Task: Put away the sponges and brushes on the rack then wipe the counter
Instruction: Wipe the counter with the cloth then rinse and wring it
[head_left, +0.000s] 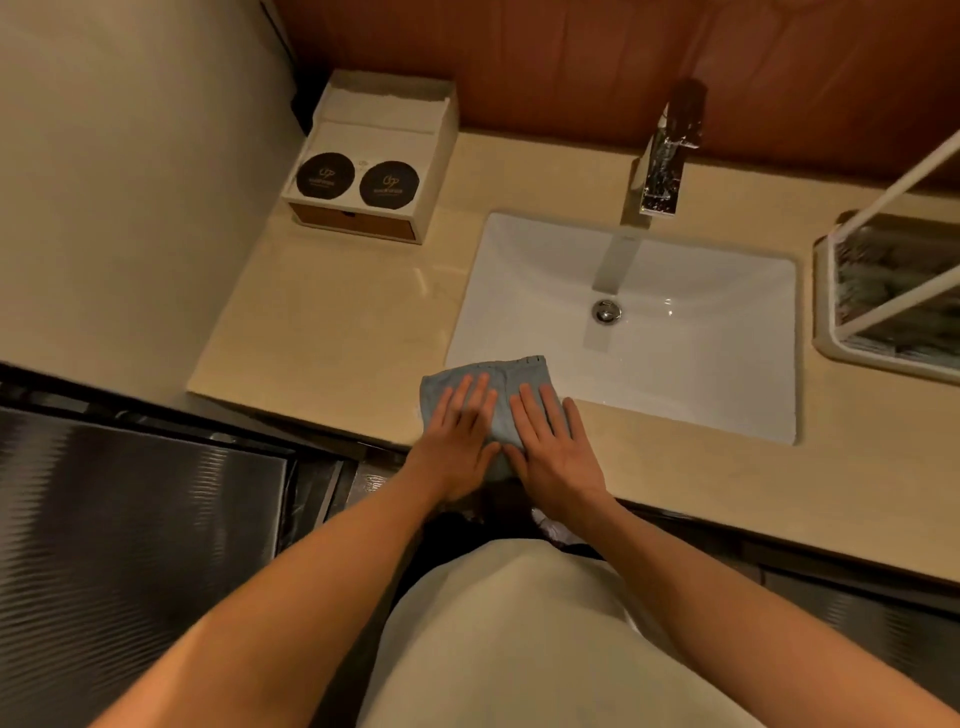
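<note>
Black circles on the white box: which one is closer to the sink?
The right circle. It sits on the side of the box that faces the sink; the left circle is on the side nearer the wall.

We see a cream wall (130, 182) left, brown panelled wall (571, 52) behind, dark ribbed surface (130, 519) lower left; warm light.

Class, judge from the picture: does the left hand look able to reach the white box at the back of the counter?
Probably yes. The left hand presses a cloth at the front edge, and only bare counter lies between it and the white box, though it looks a stretch.
</note>
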